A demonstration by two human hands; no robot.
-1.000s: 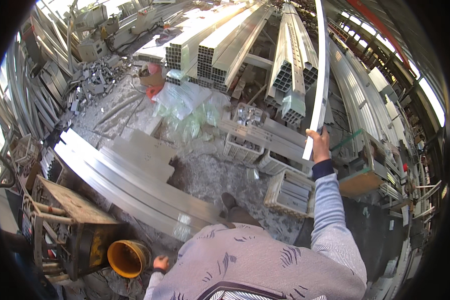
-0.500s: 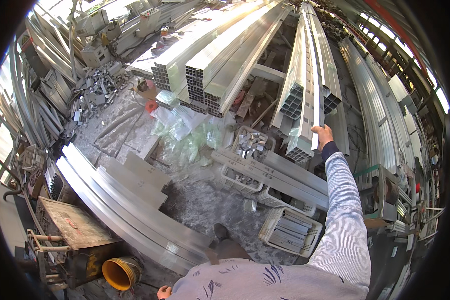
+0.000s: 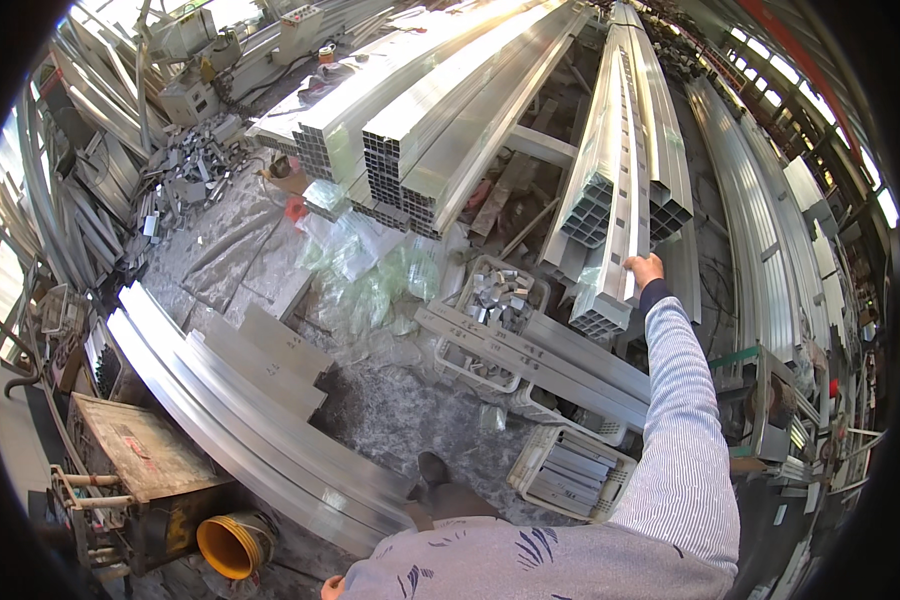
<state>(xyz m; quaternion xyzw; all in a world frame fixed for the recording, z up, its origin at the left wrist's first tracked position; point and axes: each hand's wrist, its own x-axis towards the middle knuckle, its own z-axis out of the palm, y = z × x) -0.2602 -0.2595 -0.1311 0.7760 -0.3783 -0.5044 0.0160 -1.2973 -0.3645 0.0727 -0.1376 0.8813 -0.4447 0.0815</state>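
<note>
Silvery metal forms the bar (image 3: 639, 190) at the right, which runs lengthwise along the top of a bundle (image 3: 590, 215) of square tubes and stretches away from the person toward the upper edge. Its near end is in the right hand (image 3: 646, 268), with the fingers curled closed round it, close to the bundle's open ends. The right arm reaches forward in a striped sleeve (image 3: 675, 400) with a dark cuff (image 3: 656, 293). Only a small part of the left hand (image 3: 333, 588) shows, at the lower edge beside the person's patterned top (image 3: 460, 560); I cannot tell whether its fingers are open or closed. Left of that hand is a yellow bucket (image 3: 228, 548), near a trolley (image 3: 145, 440) with a worn board on top. Long strips (image 3: 235, 440) lie on the left, next to a flat sheet (image 3: 270, 365). Ahead, left of the bundle, are stacks (image 3: 490, 90) of square tubes, their ends toward the person, and clear film (image 3: 365, 255) is heaped before them. Between the bundle and the person stand pale crates (image 3: 526, 458): the nearest holds short pieces (image 3: 575, 475), the farthest offcuts (image 3: 502, 295), and panels (image 3: 545, 365) lie across those between. One shoe (image 3: 432, 468) shows between the strips and the nearest crate
</note>
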